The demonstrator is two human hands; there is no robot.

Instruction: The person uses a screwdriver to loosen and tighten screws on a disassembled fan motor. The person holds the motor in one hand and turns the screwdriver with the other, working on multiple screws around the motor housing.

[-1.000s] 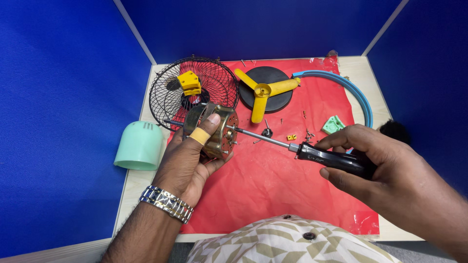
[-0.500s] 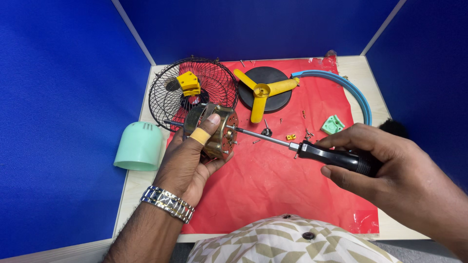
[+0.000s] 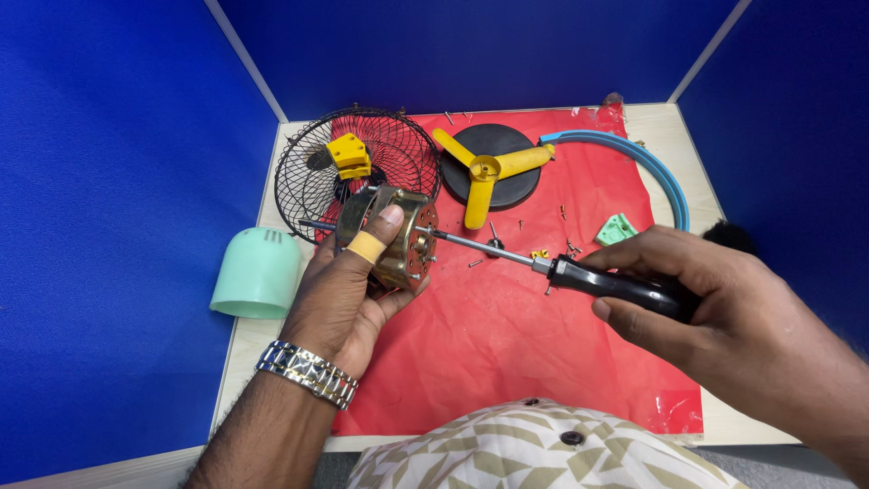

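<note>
Blue booth, red mat [image 3: 507, 362]. I see left hand [image 3: 348, 290] gripping fan motor [image 3: 403, 237] above it; right hand [image 3: 715, 299] closed on screwdriver [image 3: 561, 270], tip at motor. Blade [image 3: 484, 172], wire guard [image 3: 308, 177], loose screws [image 3: 570, 246] already off; motor screws seemingly left.

L hand [image 3: 348, 290] grips motor [image 3: 398, 237] over red mat [image 3: 507, 344]; R hand [image 3: 715, 299] holds screwdriver [image 3: 579, 276], tip at motor face. Behind motor: wire grille [image 3: 308, 177] w/ yellow block [image 3: 348, 154]. Right of motor: yellow blade [image 3: 484, 172] on black disc [image 3: 507, 145]. Left: mint cover [image 3: 258, 272]
</note>
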